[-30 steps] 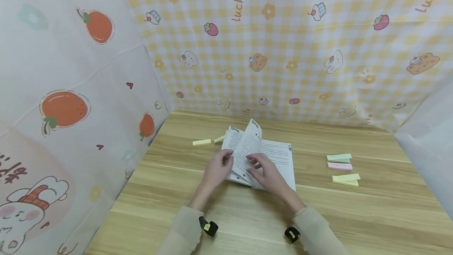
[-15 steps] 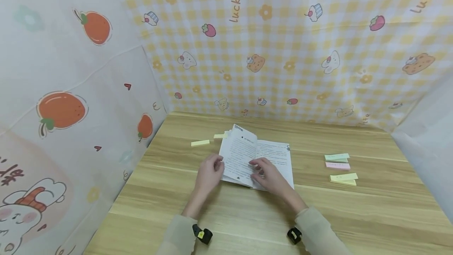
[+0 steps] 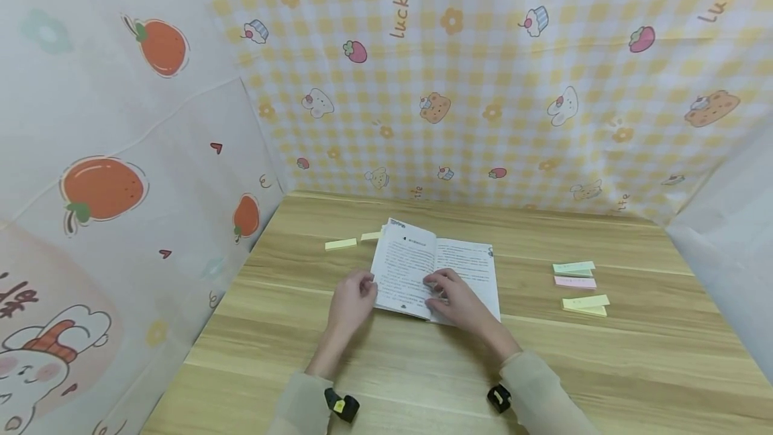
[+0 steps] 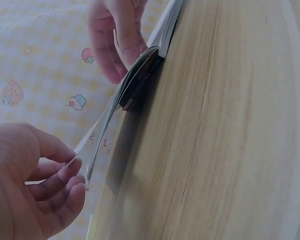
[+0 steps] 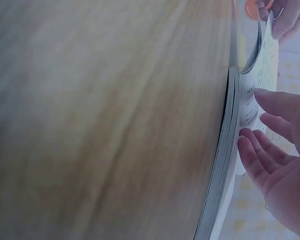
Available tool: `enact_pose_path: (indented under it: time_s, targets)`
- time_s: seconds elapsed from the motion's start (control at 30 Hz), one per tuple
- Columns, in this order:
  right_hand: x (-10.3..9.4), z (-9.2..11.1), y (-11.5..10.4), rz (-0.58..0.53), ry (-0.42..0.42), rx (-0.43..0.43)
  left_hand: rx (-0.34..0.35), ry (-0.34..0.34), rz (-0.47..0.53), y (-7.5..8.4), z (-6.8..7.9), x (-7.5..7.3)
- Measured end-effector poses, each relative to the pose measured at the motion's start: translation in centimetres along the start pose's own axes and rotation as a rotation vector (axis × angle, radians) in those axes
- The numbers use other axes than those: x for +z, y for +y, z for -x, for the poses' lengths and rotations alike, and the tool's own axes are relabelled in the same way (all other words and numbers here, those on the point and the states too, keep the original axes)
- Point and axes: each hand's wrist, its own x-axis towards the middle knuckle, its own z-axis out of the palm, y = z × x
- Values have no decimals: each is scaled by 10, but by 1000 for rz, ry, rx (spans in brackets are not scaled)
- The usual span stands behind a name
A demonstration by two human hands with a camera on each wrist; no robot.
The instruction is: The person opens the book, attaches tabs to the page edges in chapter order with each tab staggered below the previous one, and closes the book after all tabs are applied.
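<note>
An open book (image 3: pixel 403 267) with printed pages lies in the middle of the table. At its lower left edge my left hand (image 3: pixel 352 302) pinches the pages; in the left wrist view, thumb and fingertips close on the lifted left leaves (image 4: pixel 106 117). My right hand (image 3: pixel 460 304) rests on the right-hand page near the fold, fingers loosely bent. The right wrist view shows that right hand (image 5: pixel 286 165) with its thumb apart from the other fingers, nothing gripped between them. A yellow sticky tab (image 3: pixel 371 236) juts out from the book's upper left edge.
Another yellow strip (image 3: pixel 341 245) lies left of the book. Toward the right are a green sticky-note pad (image 3: pixel 574 268), a pink one (image 3: pixel 576 282) and a yellow one (image 3: pixel 584 304). Patterned cloth (image 3: pixel 465 146) hangs behind the wooden table (image 3: pixel 410 374).
The raised page has swung over to the left and now lies nearly flat on the left side. My left hand moved left and down with it; the right hand shifted slightly.
</note>
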Motion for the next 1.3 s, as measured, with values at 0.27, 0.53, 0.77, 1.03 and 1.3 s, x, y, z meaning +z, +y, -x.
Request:
enact_pose_path:
  time_s: [0.27,0.53,0.77,1.03,1.3]
  targets:
    - [1,-2,-1,35,-7,2,-44,-24,-13,-1,2,-1]
    - [1,-3,-3,86,-22,-20,-134,-84,-65,-2,2,-1]
    - [1,-5,-3,117,-56,-39,-172,-113,-136,-2,1,-1]
    - [3,-6,-1,113,-50,-38,-147,-123,-231,2,-3,0]
    - [6,-6,-3,137,-9,-71,22,-163,-263,2,-10,10]
